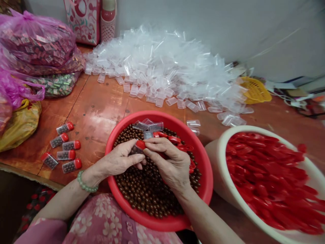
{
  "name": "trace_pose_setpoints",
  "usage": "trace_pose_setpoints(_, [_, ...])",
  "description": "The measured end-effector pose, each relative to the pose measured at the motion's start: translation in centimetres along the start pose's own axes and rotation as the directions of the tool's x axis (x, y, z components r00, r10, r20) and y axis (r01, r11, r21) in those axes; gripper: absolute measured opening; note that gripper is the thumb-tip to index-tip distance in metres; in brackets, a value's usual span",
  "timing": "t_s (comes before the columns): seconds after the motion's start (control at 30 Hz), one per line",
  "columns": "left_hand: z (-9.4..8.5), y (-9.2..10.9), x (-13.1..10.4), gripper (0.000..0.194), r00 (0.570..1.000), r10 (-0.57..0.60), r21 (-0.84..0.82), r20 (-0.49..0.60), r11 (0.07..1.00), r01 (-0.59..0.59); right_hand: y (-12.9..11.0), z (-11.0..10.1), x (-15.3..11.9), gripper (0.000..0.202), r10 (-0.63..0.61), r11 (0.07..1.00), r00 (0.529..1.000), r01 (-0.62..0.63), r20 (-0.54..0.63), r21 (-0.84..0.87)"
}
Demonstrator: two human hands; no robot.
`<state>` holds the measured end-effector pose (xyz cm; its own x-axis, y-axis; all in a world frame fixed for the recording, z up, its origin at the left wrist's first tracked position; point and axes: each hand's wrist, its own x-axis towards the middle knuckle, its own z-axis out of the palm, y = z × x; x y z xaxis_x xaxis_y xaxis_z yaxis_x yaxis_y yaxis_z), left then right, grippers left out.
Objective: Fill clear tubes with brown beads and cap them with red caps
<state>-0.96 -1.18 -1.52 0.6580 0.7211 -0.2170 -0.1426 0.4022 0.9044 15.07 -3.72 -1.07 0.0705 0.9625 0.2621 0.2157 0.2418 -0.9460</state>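
Head view shows capping work in hand, judged as partway through a big batch. Left hand (119,159) is mostly closed, thumb and fingers pinching a small clear container (133,150) with dark balls inside, held tilted over the red basin (208,189). Right hand (170,162) is curled, thumb and fingertips closed at the red cap (140,144) on the end of that container. Cap looks on or nearly on; whether it is fully seated, cannot tell. Done so far: six filled, capped containers (71,165) lie loosely grouped on the wooden surface (88,112), on the left-hand side of the basin. Left to do, by the look of it: a lot. Clear empties (162,64) form a large heap at the back by the wall, with a couple lying just beyond the basin rim. Basin holds plenty of brown balls (149,200), plus a few empties (156,126) and some loose red caps (174,139) on top, near the far side. White tub (222,162) on the right is well stocked with more red pieces (269,183). Pink bags (43,40) at far left hold many small packed items; contents too blurred to confirm as same product. Current piece seems near finished, overall batch far from it, given the supply of empties.
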Motion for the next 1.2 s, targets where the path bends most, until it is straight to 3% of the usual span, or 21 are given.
trace_pose_setpoints(0.13, [-0.1,-0.1,-0.1,0.038,0.999,0.000,-0.033,0.033,0.999,0.001,0.2,0.2,-0.7,0.016,-0.061,0.996,0.998,0.060,-0.001,-0.066])
trace_pose_setpoints(0.33, [-0.2,-0.4,-0.3,0.041,1.000,0.015,-0.046,-0.025,0.999,-0.016,0.4,-0.2,-1.2,0.032,-0.215,0.949,0.968,0.238,0.128,-0.206])
trace_pose_setpoints(0.5, [-0.2,-0.5,-0.5,0.047,0.999,0.005,-0.123,-0.046,0.992,-0.011,0.1,-0.1,-0.8,0.040,-0.321,0.901,0.927,0.362,0.194,-0.238])
trace_pose_setpoints(0.6, [-0.2,-0.6,-0.5,0.045,0.999,0.003,-0.156,-0.041,0.988,-0.009,-0.4,0.0,-0.5,0.036,-0.327,0.896,0.920,0.375,0.218,-0.236])
trace_pose_setpoints(0.8, [-0.3,-0.6,-0.3,0.039,0.993,0.041,-0.093,-0.108,0.994,-0.051,-0.8,-0.5,-0.3,0.031,-0.179,0.949,0.954,0.232,0.240,-0.214])
trace_pose_setpoints(0.9, [-0.3,-0.5,-0.1,0.037,0.989,0.079,-0.110,-0.125,0.990,-0.093,-0.5,-1.1,-0.2,0.022,-0.009,0.994,0.990,0.024,0.139,-0.108])
trace_pose_setpoints(1.03, [-0.2,-0.2,-0.1,0.041,0.997,0.054,-0.029,-0.053,0.998,-0.055,0.0,-1.6,0.2,0.020,0.206,0.971,0.977,-0.210,0.047,0.112])
trace_pose_setpoints(1.13, [-0.2,0.0,-0.2,0.044,1.000,0.022,0.021,0.004,1.000,-0.022,0.2,-1.6,0.4,0.030,0.216,0.965,0.976,-0.209,-0.027,0.158])
trace_pose_setpoints(1.2, [-0.2,0.0,-0.2,0.045,1.000,0.002,-0.003,0.030,1.000,-0.002,0.4,-1.5,0.4,0.028,0.136,0.988,0.991,-0.134,-0.017,0.075])
